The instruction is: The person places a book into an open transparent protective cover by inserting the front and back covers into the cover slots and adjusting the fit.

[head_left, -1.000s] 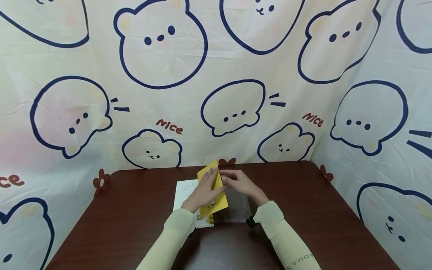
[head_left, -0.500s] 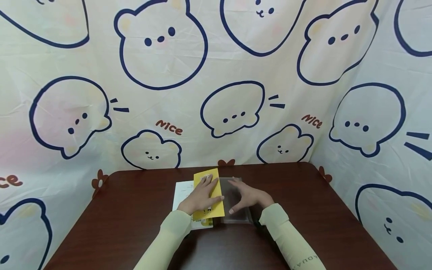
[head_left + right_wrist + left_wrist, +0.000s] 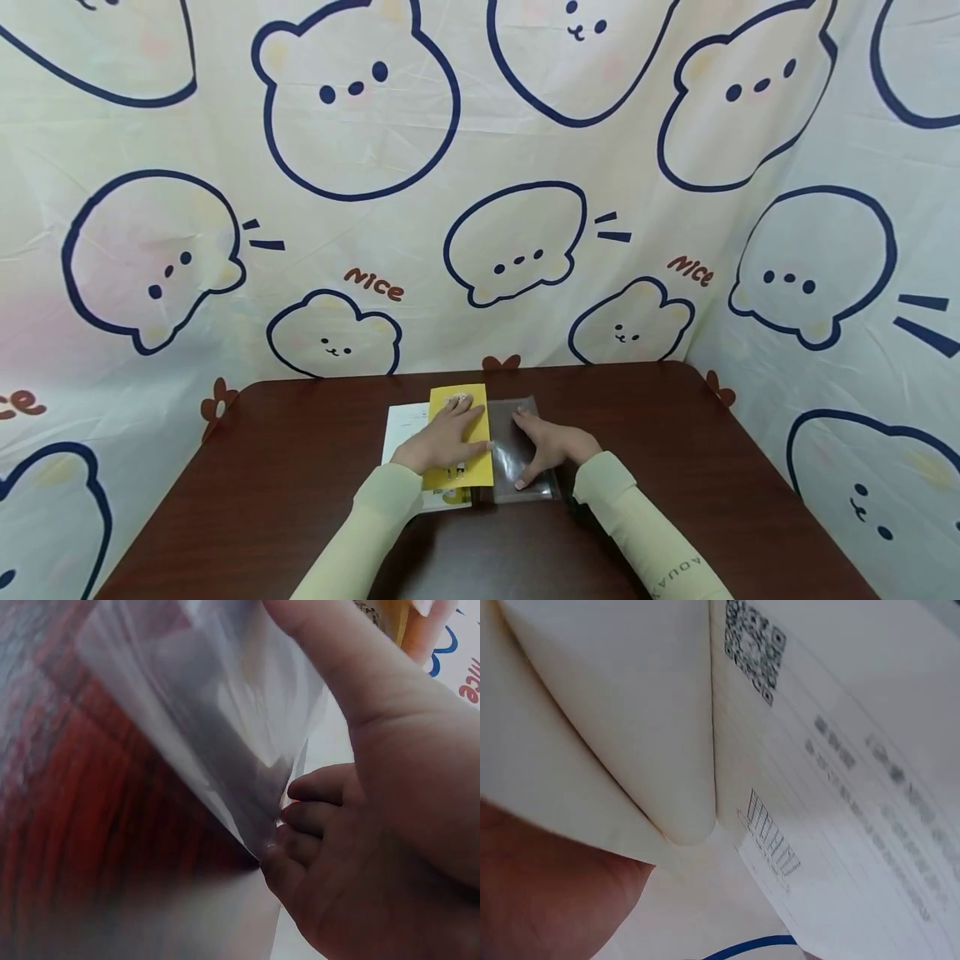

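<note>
My left hand (image 3: 442,437) rests with spread fingers on a yellow printed cover (image 3: 476,472), near the middle of the table. Under its left side lies a white booklet (image 3: 402,423). Close by, the left wrist view shows curved blank pages and a white page (image 3: 840,772) with a QR code and blurred print; only a part of the hand (image 3: 562,892) appears. Right of the yellow cover lies a clear plastic sleeve (image 3: 508,450). My right hand (image 3: 557,442) touches it with thumb and fingers wide apart. In the right wrist view the sleeve (image 3: 217,697) looks wrinkled, fingertips at its edge.
The dark brown wooden table (image 3: 285,483) spreads to both sides and toward me. Behind it hangs a pale cloth (image 3: 517,333) with cartoon bear outlines, its right part (image 3: 847,367) running along the table's right side.
The yellow cover, tilted up at first, now lies flatter under my left hand. My right hand has left its edge, moved right and come down on the plastic sleeve.
</note>
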The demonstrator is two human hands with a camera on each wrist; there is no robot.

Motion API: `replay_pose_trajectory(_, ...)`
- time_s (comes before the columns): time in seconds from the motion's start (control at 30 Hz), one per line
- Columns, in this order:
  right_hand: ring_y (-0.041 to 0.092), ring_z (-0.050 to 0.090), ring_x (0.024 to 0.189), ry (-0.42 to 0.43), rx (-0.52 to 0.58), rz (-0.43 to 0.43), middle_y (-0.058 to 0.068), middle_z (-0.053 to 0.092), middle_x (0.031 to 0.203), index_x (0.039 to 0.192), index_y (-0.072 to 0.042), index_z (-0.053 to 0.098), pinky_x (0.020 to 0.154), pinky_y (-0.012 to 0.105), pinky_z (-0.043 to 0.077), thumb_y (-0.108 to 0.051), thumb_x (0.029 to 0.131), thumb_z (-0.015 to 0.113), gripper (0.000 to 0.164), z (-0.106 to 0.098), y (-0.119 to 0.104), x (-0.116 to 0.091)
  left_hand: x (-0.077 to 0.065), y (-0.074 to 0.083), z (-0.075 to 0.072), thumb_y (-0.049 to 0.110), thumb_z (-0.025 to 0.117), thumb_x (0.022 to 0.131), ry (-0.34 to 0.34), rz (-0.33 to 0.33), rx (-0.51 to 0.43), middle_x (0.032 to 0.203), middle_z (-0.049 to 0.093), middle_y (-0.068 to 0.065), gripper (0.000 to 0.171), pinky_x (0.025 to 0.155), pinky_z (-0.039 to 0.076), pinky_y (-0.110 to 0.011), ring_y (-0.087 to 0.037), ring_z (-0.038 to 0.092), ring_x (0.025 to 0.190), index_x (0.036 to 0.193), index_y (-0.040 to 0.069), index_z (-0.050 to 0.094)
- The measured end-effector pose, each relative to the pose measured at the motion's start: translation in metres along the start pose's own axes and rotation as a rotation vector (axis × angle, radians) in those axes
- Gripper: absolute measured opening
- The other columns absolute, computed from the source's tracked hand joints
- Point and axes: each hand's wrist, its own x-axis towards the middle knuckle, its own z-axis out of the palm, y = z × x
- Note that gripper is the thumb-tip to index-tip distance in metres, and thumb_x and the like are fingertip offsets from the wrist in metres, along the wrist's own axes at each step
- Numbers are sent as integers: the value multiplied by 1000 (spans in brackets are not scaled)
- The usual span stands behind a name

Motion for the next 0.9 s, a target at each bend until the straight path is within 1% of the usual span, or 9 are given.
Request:
replay_pose_trajectory(0.2, 26, 14, 149, -1, -4, 21, 7, 11, 163, 155, -14, 16, 117, 46, 24, -54, 63, 85, 122, -1, 1, -1, 0, -4, -3, 51, 53, 92, -41, 26, -18, 162, 15, -8, 72, 116, 18, -56, -33, 8, 149, 152, 19, 30)
replay_pose_trajectory(0.33, 26, 16, 148, 10, 19, 9, 7, 13, 162, 155, -14, 18, 116, 47, 25, -53, 63, 85, 120, 0, 2, -3, 1, -8, -1, 55, 54, 90, -45, 21, 29, 162, 14, -9, 77, 117, 19, -55, -34, 7, 149, 152, 18, 29)
replay_pose_trajectory(0.53, 27, 16, 149, 23, 50, -3, 8, 13, 162, 154, -12, 20, 116, 48, 25, -52, 62, 86, 120, 1, 6, -3, 5, -6, 7, 62, 55, 88, -23, -40, 114, 161, 16, -9, 82, 116, 23, -52, -34, 11, 149, 152, 17, 31)
replay_pose_trajectory(0.77, 25, 13, 149, 17, 34, 4, 6, 10, 163, 154, -13, 20, 117, 46, 24, -52, 62, 86, 119, 1, 7, -3, 8, 2, 14, 59, 62, 85, 35, -115, 274, 160, 21, -13, 83, 117, 23, -48, -37, 18, 147, 149, 13, 37)
replay_pose_trajectory(0.9, 25, 12, 150, 13, 26, 7, 6, 9, 163, 154, -14, 20, 117, 46, 24, -53, 62, 86, 120, 0, 7, -2, 9, 5, 16, 58, 64, 84, 58, -153, 330, 159, 22, -16, 84, 117, 22, -49, -39, 18, 146, 148, 10, 37)
